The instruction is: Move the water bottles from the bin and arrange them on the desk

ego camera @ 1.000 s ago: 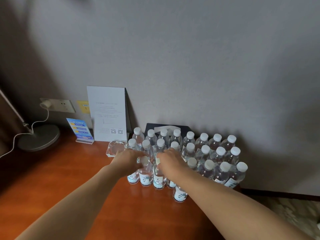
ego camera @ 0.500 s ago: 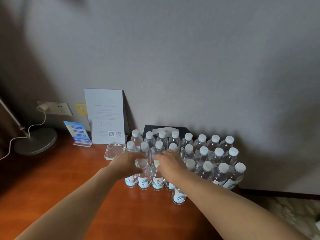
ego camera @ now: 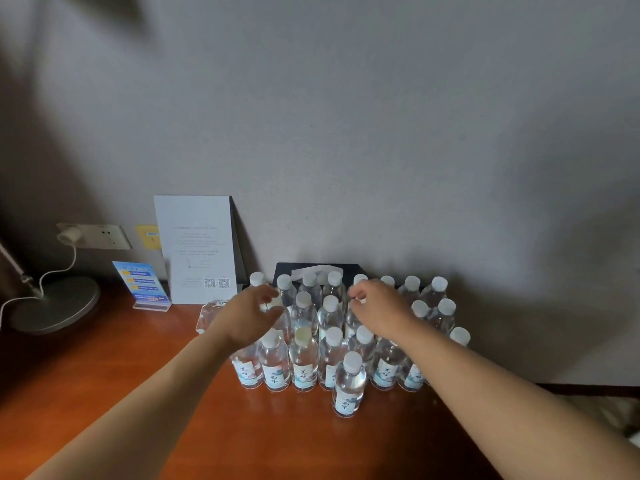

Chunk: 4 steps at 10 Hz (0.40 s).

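Against the grey wall, clear plastic water bottles with white caps (ego camera: 304, 362) stand clustered in rows on the reddish-brown wooden desk (ego camera: 138, 393). Left hand (ego camera: 247, 317) curls loosely over the cluster's left side; right hand (ego camera: 377, 311) pinches a cap behind, its hold unclear.

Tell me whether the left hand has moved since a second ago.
Yes. The left hand has gone from the front row of bottles back toward the wall, now reaching a cap near the white notice card.

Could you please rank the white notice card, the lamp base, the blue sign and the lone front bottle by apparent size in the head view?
1. white notice card
2. lamp base
3. blue sign and lone front bottle: look alike; the bottle stands nearer, so unranked.
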Available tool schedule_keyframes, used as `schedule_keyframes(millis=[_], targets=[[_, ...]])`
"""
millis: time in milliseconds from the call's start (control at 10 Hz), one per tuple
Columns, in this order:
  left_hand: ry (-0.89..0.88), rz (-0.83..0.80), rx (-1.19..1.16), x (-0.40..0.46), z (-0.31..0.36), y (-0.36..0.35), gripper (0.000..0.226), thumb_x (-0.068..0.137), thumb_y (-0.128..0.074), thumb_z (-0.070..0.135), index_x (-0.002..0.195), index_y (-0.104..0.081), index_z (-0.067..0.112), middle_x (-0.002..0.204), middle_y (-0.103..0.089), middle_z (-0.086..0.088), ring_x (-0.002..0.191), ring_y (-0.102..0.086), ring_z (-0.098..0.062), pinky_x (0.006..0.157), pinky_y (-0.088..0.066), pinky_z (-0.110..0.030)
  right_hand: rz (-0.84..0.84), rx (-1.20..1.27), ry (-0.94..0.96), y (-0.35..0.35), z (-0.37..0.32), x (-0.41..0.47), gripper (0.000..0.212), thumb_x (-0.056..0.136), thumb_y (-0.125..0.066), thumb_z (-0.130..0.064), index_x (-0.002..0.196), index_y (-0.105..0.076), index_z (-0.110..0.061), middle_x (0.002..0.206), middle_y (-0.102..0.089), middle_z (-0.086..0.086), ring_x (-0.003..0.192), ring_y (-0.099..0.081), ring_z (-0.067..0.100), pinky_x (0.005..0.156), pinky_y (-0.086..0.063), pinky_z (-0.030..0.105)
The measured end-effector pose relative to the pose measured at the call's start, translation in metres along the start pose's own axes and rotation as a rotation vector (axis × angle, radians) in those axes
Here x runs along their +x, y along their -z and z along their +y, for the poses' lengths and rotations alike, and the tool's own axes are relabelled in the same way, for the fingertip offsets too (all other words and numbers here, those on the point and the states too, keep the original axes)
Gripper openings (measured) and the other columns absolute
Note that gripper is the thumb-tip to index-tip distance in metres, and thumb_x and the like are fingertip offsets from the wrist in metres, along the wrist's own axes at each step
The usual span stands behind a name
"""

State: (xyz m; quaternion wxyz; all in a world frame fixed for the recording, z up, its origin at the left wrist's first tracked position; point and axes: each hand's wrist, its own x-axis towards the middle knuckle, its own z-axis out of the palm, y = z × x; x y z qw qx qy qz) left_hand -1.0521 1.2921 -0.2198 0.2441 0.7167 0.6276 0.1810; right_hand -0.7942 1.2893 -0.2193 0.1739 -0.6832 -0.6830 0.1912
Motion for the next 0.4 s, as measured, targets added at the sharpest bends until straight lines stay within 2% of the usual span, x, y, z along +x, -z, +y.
schedule_keyframes(millis=[100, 200, 300, 400], targets=[[0.073, -0.131, 0.066, -0.007, -0.014, -0.001, 0.072, 0.084, -0.075, 0.045, 0.145, -0.043, 0.022, 0.144, -0.053, -0.004, 0.129, -0.051, -0.025, 0.104, -0.041, -0.034, 0.167, -0.093, -0.167, 0.033, 0.058, -0.006, 0.025, 0.090, -0.052, -0.017, 0.102, -0.075, -0.018, 0.106, -0.072, 0.003, 0.101, -0.065, 0.028, 0.085, -0.054, 0.038], [0.102, -0.206, 0.116, -0.014, -0.032, -0.011, 0.085, 0.078, -0.080, 0.046, 0.149, -0.038, 0.021, 0.150, -0.043, -0.006, 0.135, -0.042, -0.023, 0.108, -0.035, -0.032, 0.254, -0.130, -0.383, 0.049, 0.111, -0.017, 0.027, 0.087, -0.051, -0.020, 0.103, -0.071, -0.018, 0.113, -0.068, 0.010, 0.104, -0.062, 0.035, 0.080, -0.049, 0.033], [0.118, -0.219, 0.079, -0.022, -0.048, -0.029, 0.094, 0.073, -0.079, 0.055, 0.151, -0.034, 0.024, 0.157, -0.028, -0.007, 0.138, -0.038, -0.027, 0.113, -0.039, -0.041, 0.178, -0.013, -0.511, 0.037, 0.144, -0.036, 0.038, 0.095, -0.053, -0.026, 0.130, -0.060, -0.014, 0.133, -0.059, 0.014, 0.118, -0.058, 0.035, 0.085, -0.044, 0.033], [0.123, -0.073, 0.091, -0.017, -0.056, -0.040, 0.087, 0.079, -0.073, 0.056, 0.150, -0.034, 0.025, 0.159, -0.025, -0.007, 0.144, -0.029, -0.031, 0.115, -0.033, -0.054, 0.169, 0.148, -0.543, 0.024, 0.161, -0.041, 0.053, 0.099, -0.055, -0.032, 0.146, -0.044, -0.009, 0.148, -0.046, 0.016, 0.129, -0.051, 0.034, 0.100, -0.044, 0.038]])
